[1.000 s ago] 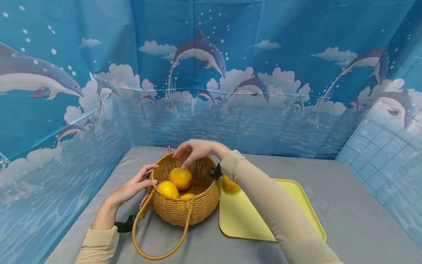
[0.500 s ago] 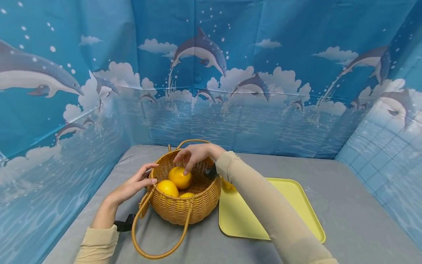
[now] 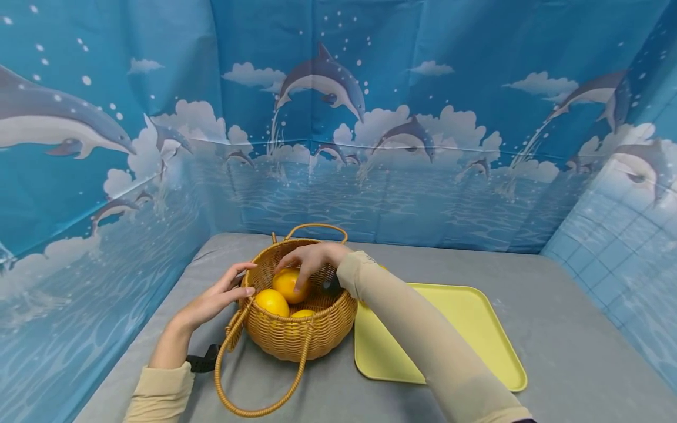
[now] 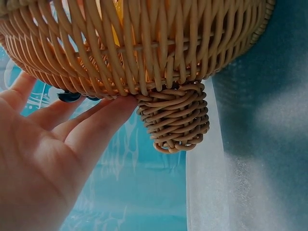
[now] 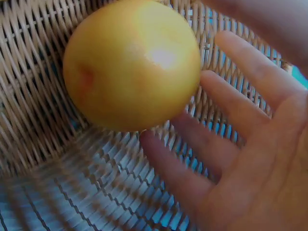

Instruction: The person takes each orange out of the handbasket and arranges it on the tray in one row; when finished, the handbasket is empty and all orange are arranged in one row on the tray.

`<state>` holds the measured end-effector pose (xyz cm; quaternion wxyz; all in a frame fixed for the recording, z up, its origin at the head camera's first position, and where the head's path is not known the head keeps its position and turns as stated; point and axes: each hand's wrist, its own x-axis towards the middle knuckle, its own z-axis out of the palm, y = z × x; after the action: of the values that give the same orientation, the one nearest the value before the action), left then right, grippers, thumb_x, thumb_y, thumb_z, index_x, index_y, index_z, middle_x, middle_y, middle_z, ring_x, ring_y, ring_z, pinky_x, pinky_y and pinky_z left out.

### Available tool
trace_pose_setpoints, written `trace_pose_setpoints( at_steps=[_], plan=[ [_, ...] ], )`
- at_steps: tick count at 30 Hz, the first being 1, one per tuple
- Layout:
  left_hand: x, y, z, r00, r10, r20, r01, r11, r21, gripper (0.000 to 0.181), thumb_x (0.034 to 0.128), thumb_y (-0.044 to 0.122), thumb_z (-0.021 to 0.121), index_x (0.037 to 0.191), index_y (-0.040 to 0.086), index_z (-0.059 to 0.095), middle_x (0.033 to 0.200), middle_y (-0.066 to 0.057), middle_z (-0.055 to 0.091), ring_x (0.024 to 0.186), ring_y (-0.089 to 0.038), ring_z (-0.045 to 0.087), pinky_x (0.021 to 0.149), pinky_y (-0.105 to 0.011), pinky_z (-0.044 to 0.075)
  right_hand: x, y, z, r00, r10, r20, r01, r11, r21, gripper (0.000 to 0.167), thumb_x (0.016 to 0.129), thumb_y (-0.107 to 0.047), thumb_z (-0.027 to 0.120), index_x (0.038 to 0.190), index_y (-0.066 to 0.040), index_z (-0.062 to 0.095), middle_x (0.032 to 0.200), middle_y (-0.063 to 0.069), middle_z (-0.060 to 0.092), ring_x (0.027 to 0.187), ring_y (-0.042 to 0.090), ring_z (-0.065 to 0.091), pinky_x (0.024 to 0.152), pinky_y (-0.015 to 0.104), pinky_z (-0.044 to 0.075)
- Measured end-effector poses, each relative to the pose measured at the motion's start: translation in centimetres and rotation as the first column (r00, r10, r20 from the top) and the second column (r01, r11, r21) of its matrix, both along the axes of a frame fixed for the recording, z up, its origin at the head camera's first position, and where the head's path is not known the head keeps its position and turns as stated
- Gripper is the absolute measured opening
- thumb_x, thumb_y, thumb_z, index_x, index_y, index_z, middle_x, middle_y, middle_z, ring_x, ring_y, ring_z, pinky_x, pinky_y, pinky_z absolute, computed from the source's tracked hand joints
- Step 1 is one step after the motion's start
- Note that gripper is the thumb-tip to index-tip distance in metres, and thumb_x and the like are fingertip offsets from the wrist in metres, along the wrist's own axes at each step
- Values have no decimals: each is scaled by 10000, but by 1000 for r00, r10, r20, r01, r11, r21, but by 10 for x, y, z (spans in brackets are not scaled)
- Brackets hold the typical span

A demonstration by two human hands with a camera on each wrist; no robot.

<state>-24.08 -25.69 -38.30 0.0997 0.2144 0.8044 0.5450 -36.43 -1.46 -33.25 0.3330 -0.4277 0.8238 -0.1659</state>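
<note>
A round wicker basket (image 3: 296, 341) stands on the grey table with several yellow-orange oranges inside. My left hand (image 3: 211, 302) rests at its left rim, thumb and fingers extended; in the left wrist view the fingertips touch the outside of the woven wall near a stubby wicker foot (image 4: 175, 118). Inside the basket, my right hand (image 3: 312, 258) spreads over the rear orange (image 3: 285, 286), thumb on the near side and fingers beyond. In the right wrist view its fingers lie nearly straight beside this orange (image 5: 132, 65), fingertips at its surface. Another orange (image 3: 272, 302) lies at front left.
A yellow tray (image 3: 460, 305) lies right of the basket, under the right forearm. Behind that arm, only slivers of a yellow thing show. One basket handle (image 3: 259, 411) hangs toward me; the other handle (image 3: 317, 225) stands at the back. A dolphin-print curtain (image 3: 338, 176) surrounds the table.
My right hand has lowered into the basket, from above the rear orange to around it. The left hand stays at the rim.
</note>
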Motion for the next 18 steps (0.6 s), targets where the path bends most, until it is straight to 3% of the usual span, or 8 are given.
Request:
trace_pose_setpoints(
  at_steps=[12,18],
  plan=[
    [1,0,-1,1000,-2,-8,2,1000,10,537,984,234,484,1434,87,231,1522,-198,85,1372,-464,77,971,-560,302,-2,1,-6,998,17,-67,-15,999,29,648,805,-207,753,1390,-211,475,1422,6,377,1273,178,365,983,307,360],
    [1,0,-1,1000,6,-3,-6,1000,5,537,983,239,490,1435,97,236,1519,-193,105,1376,-451,84,973,-552,305,0,5,-5,989,-13,-146,29,994,110,722,771,-287,776,1410,-254,442,1435,33,312,1262,204,328,976,353,342]
  ],
)
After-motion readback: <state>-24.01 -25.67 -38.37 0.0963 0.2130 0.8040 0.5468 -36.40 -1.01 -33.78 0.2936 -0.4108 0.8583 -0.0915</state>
